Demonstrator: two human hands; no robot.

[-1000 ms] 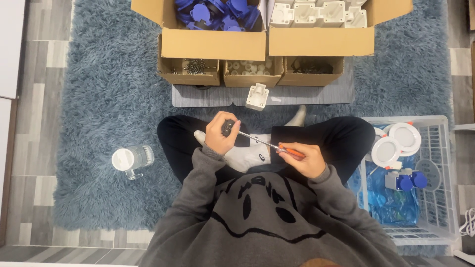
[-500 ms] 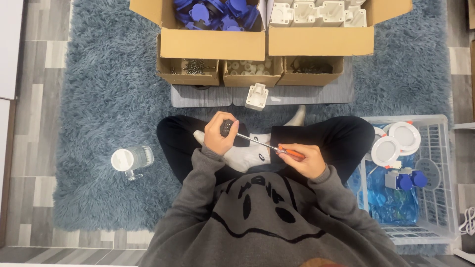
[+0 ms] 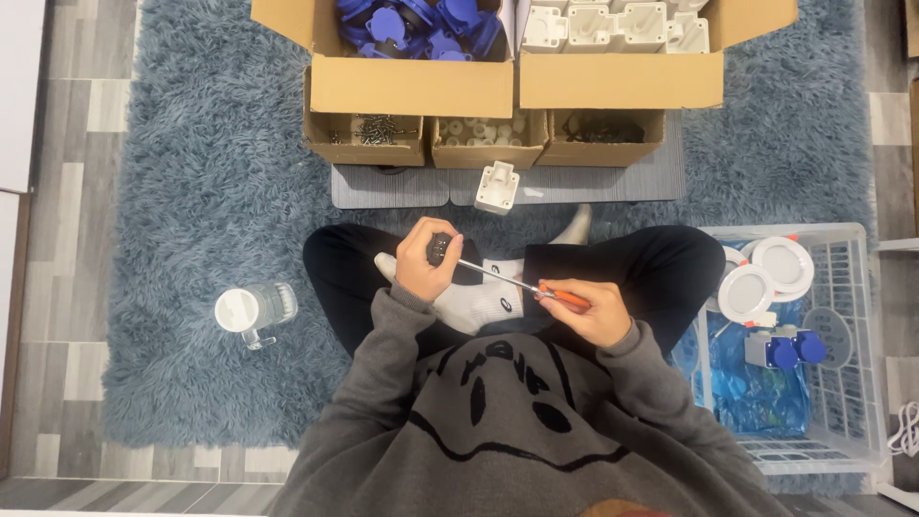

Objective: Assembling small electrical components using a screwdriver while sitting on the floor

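Fingers of our left hand (image 3: 428, 270) are curled tight around a small dark part (image 3: 439, 249), held above our crossed legs, and the fingers of our right hand (image 3: 586, 311) are closed on the orange handle of a screwdriver (image 3: 536, 286). Its thin metal shaft runs up and to the left from the handle, and the tip meets the dark part in our left hand.

We take that dark part as our landmark and go left to right. Well to its left, on the shaggy blue rug (image 3: 206, 172), lies a clear jar with a white lid (image 3: 254, 310), tipped on its side. Above the part, and slightly left, sits a small cardboard box of screws (image 3: 369, 137); next to it a box of small pale pieces (image 3: 486, 137), then a third box with dark contents (image 3: 597, 135). Behind these stand two large open cartons, one with blue parts (image 3: 412, 24) and one with white housings (image 3: 613, 24). Just above and to the right of the dark part a single white housing (image 3: 497, 187) rests on a grey mat (image 3: 392, 187). Far right of the part stands a white wire basket (image 3: 862, 287) holding round white discs (image 3: 764, 278) and blue-capped pieces (image 3: 785, 349).
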